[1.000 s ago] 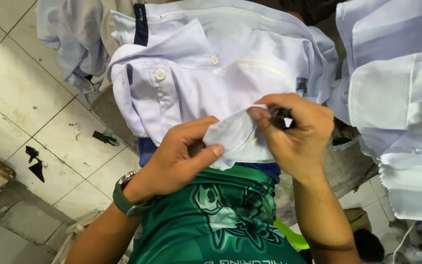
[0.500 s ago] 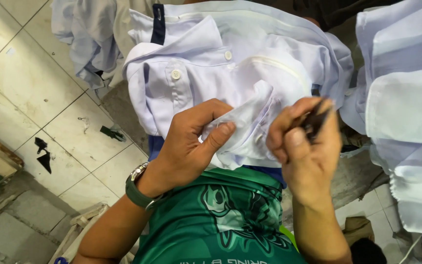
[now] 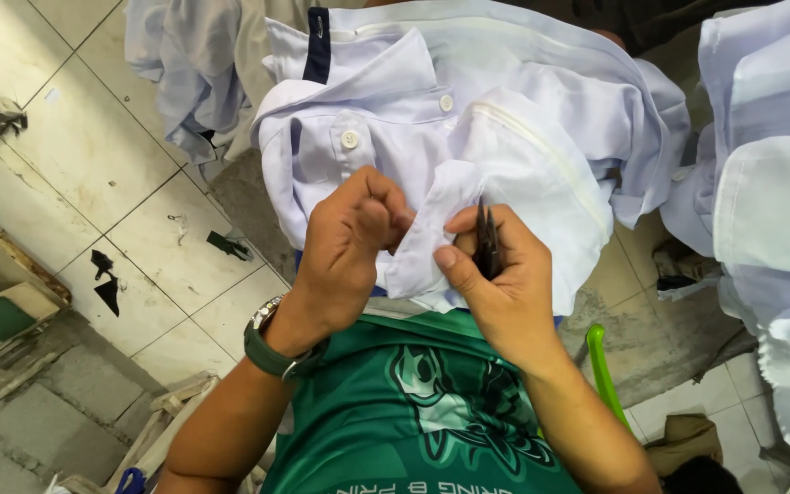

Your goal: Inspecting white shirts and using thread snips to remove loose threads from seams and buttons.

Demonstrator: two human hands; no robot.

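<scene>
The white shirt (image 3: 468, 128) lay before us; our left hand (image 3: 345, 252) pinched its fold, our right hand (image 3: 496, 284) beside it gripped dark snips (image 3: 486, 240) against the cloth.

- The right hand (image 3: 505, 284), which a second ago reached up against the pale white cotton shirt (image 3: 505, 146), has drawn back beside the left hand (image 3: 345, 252).
- The small dark metal snips (image 3: 486, 240) now stand upright in it.
- The left hand's fingers have curled tighter into the fabric fold.

Left hand (image 3: 349, 247) and right hand (image 3: 496, 284) with dark snips (image 3: 486, 240) on white shirt (image 3: 505, 137).
</scene>
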